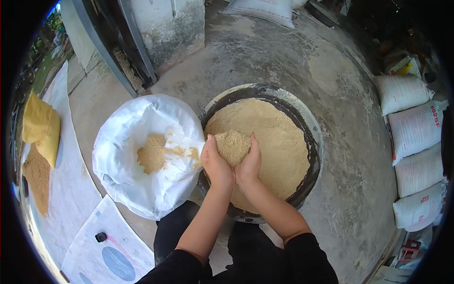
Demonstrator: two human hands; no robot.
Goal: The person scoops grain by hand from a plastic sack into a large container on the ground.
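Note:
My left hand (216,161) and my right hand (249,163) are cupped side by side, holding a heap of tan, bran-like meal (232,146) between them. They are above the left part of a round black tub (313,142), which holds a broad bed of paler, finer-looking meal (279,142). Left of the tub stands a white plastic bag (118,142), opened wide into a round mouth. A small pile of tan meal (152,152) lies inside it, with crumbs scattered on its right side near my left wrist.
Stacked white sacks (416,132) line the right side. Another sack (265,10) lies at the back. A yellow sack (45,130) and a brown heap (38,177) are on a pale sheet at left. A metal door frame (106,45) rises behind the bag.

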